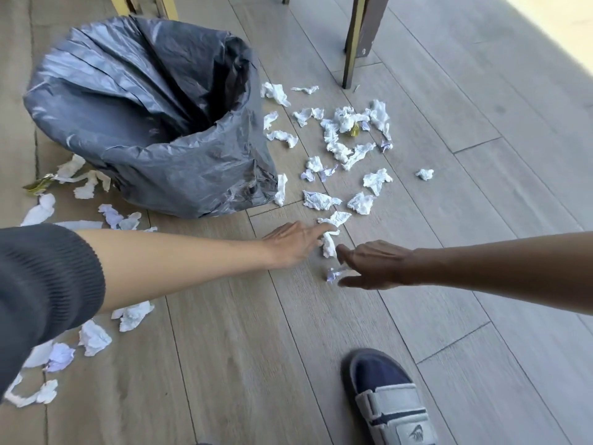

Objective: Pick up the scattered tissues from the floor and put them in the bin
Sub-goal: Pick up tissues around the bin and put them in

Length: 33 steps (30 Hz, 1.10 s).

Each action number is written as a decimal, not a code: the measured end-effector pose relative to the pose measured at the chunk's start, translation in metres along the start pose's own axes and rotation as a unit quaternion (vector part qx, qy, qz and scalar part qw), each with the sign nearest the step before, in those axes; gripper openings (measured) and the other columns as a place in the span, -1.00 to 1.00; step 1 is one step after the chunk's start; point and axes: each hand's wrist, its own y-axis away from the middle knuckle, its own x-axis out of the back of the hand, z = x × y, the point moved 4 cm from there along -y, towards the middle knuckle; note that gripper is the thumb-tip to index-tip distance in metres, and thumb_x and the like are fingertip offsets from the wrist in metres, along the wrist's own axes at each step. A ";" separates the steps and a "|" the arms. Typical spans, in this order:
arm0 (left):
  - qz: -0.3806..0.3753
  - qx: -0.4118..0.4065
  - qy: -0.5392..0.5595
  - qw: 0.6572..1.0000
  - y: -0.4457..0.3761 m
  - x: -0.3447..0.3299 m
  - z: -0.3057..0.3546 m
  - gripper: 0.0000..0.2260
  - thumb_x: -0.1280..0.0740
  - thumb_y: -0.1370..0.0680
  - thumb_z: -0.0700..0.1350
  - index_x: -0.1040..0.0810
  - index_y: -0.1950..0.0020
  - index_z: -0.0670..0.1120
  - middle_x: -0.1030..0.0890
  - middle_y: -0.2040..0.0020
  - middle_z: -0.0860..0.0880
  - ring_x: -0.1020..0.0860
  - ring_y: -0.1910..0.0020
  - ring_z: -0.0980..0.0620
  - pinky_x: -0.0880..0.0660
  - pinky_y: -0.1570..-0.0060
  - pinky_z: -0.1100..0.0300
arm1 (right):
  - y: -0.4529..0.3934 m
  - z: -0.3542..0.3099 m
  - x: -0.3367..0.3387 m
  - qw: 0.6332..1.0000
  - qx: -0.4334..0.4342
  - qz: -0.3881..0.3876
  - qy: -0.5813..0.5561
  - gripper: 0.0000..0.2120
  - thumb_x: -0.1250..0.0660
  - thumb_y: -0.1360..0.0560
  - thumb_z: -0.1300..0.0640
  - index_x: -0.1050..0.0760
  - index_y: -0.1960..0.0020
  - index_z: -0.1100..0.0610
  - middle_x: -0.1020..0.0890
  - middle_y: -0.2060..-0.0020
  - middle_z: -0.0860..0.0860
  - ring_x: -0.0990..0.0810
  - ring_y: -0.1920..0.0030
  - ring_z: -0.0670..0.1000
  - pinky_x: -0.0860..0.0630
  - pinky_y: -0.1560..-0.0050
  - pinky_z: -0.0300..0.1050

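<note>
My left grip (288, 242) and right grip (378, 263) are open. The tissue (329, 247) lies between them, pointing 12 to 6 o'clock.

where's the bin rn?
Head view, upper left: the bin stands on the floor beyond the left hand, tissues scattered on both sides.

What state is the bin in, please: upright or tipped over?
Upright. The bin stands on its base on the floor, its bag-lined mouth open upward. Its contents cannot be told.
</note>
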 end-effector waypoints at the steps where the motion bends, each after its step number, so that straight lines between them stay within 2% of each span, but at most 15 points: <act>1: -0.014 -0.007 -0.024 1.000 -0.006 -0.003 0.002 -0.59 -0.18 -0.68 -0.14 -0.23 -0.50 0.12 -0.40 0.41 0.01 -0.35 0.55 0.05 -0.56 0.46 -0.02 | 0.003 -0.002 0.000 1.000 0.014 0.009 0.003 -0.43 -0.17 -0.56 -0.30 -0.24 -0.26 0.17 -0.66 0.12 0.13 -0.47 0.37 0.07 -0.51 0.32 0.00; 3: -0.049 -0.006 -0.055 0.997 -0.015 -0.009 0.005 -0.63 -0.16 -0.69 -0.06 -0.24 -0.49 0.13 -0.47 0.34 -0.02 -0.47 0.46 0.01 -0.60 0.33 0.01 | 0.008 -0.004 0.000 0.999 0.038 0.011 0.006 -0.37 -0.08 -0.55 -0.37 -0.18 -0.29 0.15 -0.62 0.23 0.10 -0.43 0.43 0.07 -0.55 0.32 0.04; 4: -0.070 -0.002 -0.062 0.996 -0.017 -0.011 0.005 -0.66 -0.15 -0.69 -0.04 -0.26 -0.46 0.12 -0.52 0.24 -0.06 -0.54 0.35 -0.04 -0.61 0.24 -0.02 | 0.009 -0.005 -0.001 0.999 0.046 0.007 0.012 -0.37 -0.02 -0.55 -0.38 -0.17 -0.31 0.14 -0.57 0.30 0.07 -0.38 0.46 0.05 -0.52 0.36 0.03; 6: -0.097 0.010 -0.064 0.993 -0.020 -0.017 0.001 -0.76 -0.13 -0.67 0.00 -0.31 -0.34 0.05 -0.50 0.06 -0.11 -0.57 0.16 -0.13 -0.58 0.10 -0.09 | 0.010 -0.005 -0.003 0.999 0.049 0.012 0.011 -0.42 0.07 -0.58 -0.32 -0.19 -0.33 0.12 -0.43 0.41 -0.01 -0.29 0.50 0.01 -0.40 0.41 0.00; 7: -0.099 0.010 -0.062 0.993 -0.021 -0.019 0.000 -0.80 -0.14 -0.67 0.02 -0.32 -0.26 0.01 -0.47 0.03 -0.10 -0.56 0.12 -0.14 -0.56 0.07 -0.10 | 0.008 -0.005 -0.006 0.999 0.048 0.016 0.002 -0.45 0.09 -0.60 -0.30 -0.20 -0.34 0.11 -0.38 0.43 -0.02 -0.27 0.51 -0.01 -0.36 0.43 -0.02; 9: -0.103 0.005 -0.072 0.992 -0.019 -0.021 -0.004 -0.80 -0.18 -0.66 0.06 -0.31 -0.12 -0.06 -0.41 0.04 -0.06 -0.53 0.12 -0.13 -0.53 0.07 -0.07 | 0.005 -0.003 -0.012 0.999 0.042 0.017 -0.028 -0.51 0.07 -0.64 -0.25 -0.20 -0.34 0.12 -0.37 0.45 -0.02 -0.27 0.52 -0.02 -0.30 0.47 -0.10; 13: -0.103 0.002 -0.084 0.991 -0.004 -0.020 -0.015 -0.70 -0.19 -0.65 0.12 -0.30 0.02 -0.11 -0.37 0.09 -0.03 -0.45 0.16 -0.04 -0.40 0.16 0.09 | -0.005 -0.002 -0.019 0.997 0.037 -0.010 -0.069 -0.52 0.01 -0.65 -0.21 -0.13 -0.32 0.16 -0.40 0.43 0.00 -0.31 0.50 -0.03 -0.26 0.48 -0.22; 15: -0.084 0.007 -0.068 0.994 0.006 -0.018 -0.024 -0.67 -0.18 -0.63 0.17 -0.29 0.08 -0.09 -0.41 0.12 -0.03 -0.46 0.20 -0.05 -0.39 0.19 0.11 | -0.011 -0.003 -0.019 0.996 0.039 -0.020 -0.083 -0.57 -0.04 -0.65 -0.20 -0.13 -0.27 0.14 -0.40 0.43 -0.01 -0.33 0.49 -0.02 -0.29 0.48 -0.19; 18: -0.044 0.027 -0.036 0.998 0.021 -0.009 -0.034 -0.66 -0.20 -0.61 0.18 -0.40 0.09 -0.10 -0.47 0.21 0.00 -0.49 0.28 -0.02 -0.43 0.26 0.12 | -0.022 -0.005 -0.023 0.993 0.047 -0.033 -0.103 -0.61 -0.15 -0.63 -0.17 -0.12 -0.19 0.10 -0.40 0.42 0.00 -0.34 0.48 0.01 -0.45 0.43 0.01; 20: -0.025 0.045 -0.031 0.998 0.026 -0.002 -0.039 -0.69 -0.22 -0.59 0.12 -0.43 0.16 -0.11 -0.49 0.29 -0.04 -0.50 0.34 -0.04 -0.45 0.33 0.11 | -0.028 -0.005 -0.026 0.993 0.043 -0.038 -0.107 -0.62 -0.19 -0.63 -0.12 -0.10 -0.22 0.09 -0.41 0.41 0.01 -0.36 0.47 0.03 -0.48 0.42 0.04; 22: -0.018 0.060 -0.032 0.998 0.034 0.003 -0.044 -0.73 -0.25 -0.56 0.01 -0.35 0.24 -0.12 -0.48 0.33 -0.10 -0.45 0.39 -0.07 -0.43 0.36 0.06 | -0.034 -0.008 -0.024 0.993 0.049 -0.035 -0.100 -0.66 -0.19 -0.64 -0.07 -0.11 -0.23 0.06 -0.41 0.41 0.02 -0.36 0.47 0.04 -0.42 0.46 0.02; 26: -0.021 0.070 -0.024 0.997 0.047 0.008 -0.047 -0.82 -0.27 -0.51 -0.14 -0.30 0.23 -0.11 -0.43 0.34 -0.08 -0.39 0.40 -0.06 -0.43 0.35 0.00 | -0.044 -0.017 -0.013 0.996 0.069 -0.025 -0.051 -0.83 -0.11 -0.67 0.01 -0.13 -0.07 0.04 -0.40 0.38 0.06 -0.33 0.45 0.08 -0.33 0.46 0.08; 29: -0.014 0.089 -0.025 0.996 0.054 0.011 -0.048 -0.87 -0.26 -0.58 -0.12 -0.35 0.08 -0.15 -0.35 0.34 0.01 -0.36 0.41 0.00 -0.38 0.35 0.05 | -0.048 -0.025 -0.001 0.996 0.080 -0.024 -0.034 -0.84 -0.02 -0.69 0.04 -0.09 0.04 0.00 -0.42 0.33 0.09 -0.34 0.42 0.07 -0.28 0.44 0.03; 31: -0.018 0.091 -0.022 0.995 0.056 0.011 -0.049 -0.84 -0.24 -0.61 -0.07 -0.33 0.00 -0.15 -0.41 0.30 -0.02 -0.42 0.38 -0.02 -0.41 0.35 0.05 | -0.052 -0.027 0.007 0.996 0.082 -0.007 -0.029 -0.83 -0.01 -0.70 0.02 -0.17 0.04 0.05 -0.37 0.34 0.03 -0.32 0.43 0.04 -0.25 0.46 -0.05; 33: -0.021 0.095 -0.018 0.995 0.056 0.011 -0.050 -0.83 -0.21 -0.62 -0.02 -0.30 -0.03 -0.11 -0.51 0.22 -0.07 -0.50 0.35 -0.05 -0.51 0.30 0.02 | -0.058 -0.023 0.012 0.997 0.069 0.005 -0.027 -0.80 -0.03 -0.68 0.01 -0.24 0.03 0.11 -0.38 0.33 0.02 -0.36 0.42 0.04 -0.33 0.45 0.01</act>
